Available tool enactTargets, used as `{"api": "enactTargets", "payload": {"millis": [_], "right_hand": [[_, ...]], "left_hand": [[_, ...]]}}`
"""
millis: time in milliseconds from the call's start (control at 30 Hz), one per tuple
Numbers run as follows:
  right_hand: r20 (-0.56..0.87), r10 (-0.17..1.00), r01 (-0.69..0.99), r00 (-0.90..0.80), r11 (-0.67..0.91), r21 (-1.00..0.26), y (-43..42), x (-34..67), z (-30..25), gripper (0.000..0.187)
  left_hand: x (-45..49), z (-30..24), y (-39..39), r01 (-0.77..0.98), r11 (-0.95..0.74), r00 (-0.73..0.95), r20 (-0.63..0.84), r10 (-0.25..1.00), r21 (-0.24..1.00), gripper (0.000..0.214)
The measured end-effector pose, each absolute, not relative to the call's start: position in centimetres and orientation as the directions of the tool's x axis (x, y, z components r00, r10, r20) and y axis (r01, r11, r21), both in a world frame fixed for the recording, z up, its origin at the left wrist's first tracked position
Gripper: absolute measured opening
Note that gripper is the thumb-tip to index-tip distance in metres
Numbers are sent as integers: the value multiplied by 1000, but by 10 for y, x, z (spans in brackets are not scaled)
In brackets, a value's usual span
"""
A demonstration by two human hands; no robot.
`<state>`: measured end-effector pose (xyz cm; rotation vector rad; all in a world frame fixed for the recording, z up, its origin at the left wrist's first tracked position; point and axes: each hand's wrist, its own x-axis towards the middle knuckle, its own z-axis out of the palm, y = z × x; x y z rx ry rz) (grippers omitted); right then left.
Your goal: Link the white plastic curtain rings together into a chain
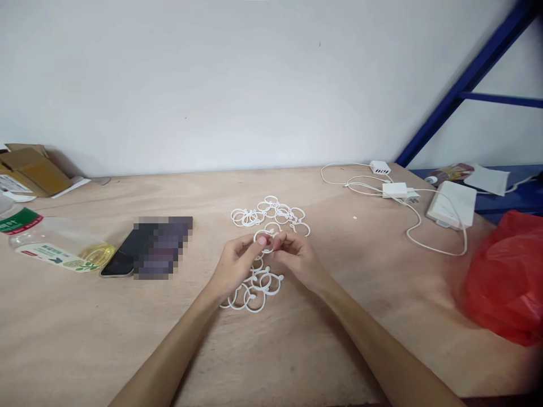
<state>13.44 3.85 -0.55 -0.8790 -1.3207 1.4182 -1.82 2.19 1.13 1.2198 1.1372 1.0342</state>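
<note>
Between both hands is a white plastic ring point(257, 233), which looks like a curtain ring. My left hand point(241, 257) pinches its left side, with the thumb on top. At its right side, the thumb and fingers of my right hand point(298, 257) are closed together on the ring; the exact contact is partly hidden by the fingers. Just beyond the hands lies a loose cluster of similar white rings point(241, 217), some overlapping. Nearer to me, another group of white rings point(255, 302) with small knobs lies on the wooden table point(271, 356), partly behind my left hand.
To the left are a phone point(123, 257), a clear plastic bottle point(46, 243) on its side and an open cardboard box point(36, 172). White chargers point(394, 190) with a looped cable, a white box point(453, 203) and a red plastic bag point(507, 277) are on the right. A wall point(254, 85) stands behind.
</note>
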Motion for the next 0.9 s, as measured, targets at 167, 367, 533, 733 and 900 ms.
{"api": "enactTargets", "payload": {"millis": [167,367,533,733,900], "right_hand": [[177,963,-220,-203,131,-967,41,140,-2,10],[-13,948,-554,-318,-197,-809,43,138,4,25],[-95,888,-622,-450,-388,-680,41,135,2,23],[-135,871,-655,-473,-450,-608,41,136,0,20],[-128,860,-641,-493,-459,-616,41,138,0,24]], "left_hand": [[-21,8,26,56,27,30,-29,999,998,38],[-11,5,20,-179,113,38,-108,993,977,38],[-1,7,13,-282,154,152,-114,982,947,37],[-2,6,11,-222,144,179,-105,978,964,38],[1,9,7,-238,229,287,-157,945,944,42]]}}
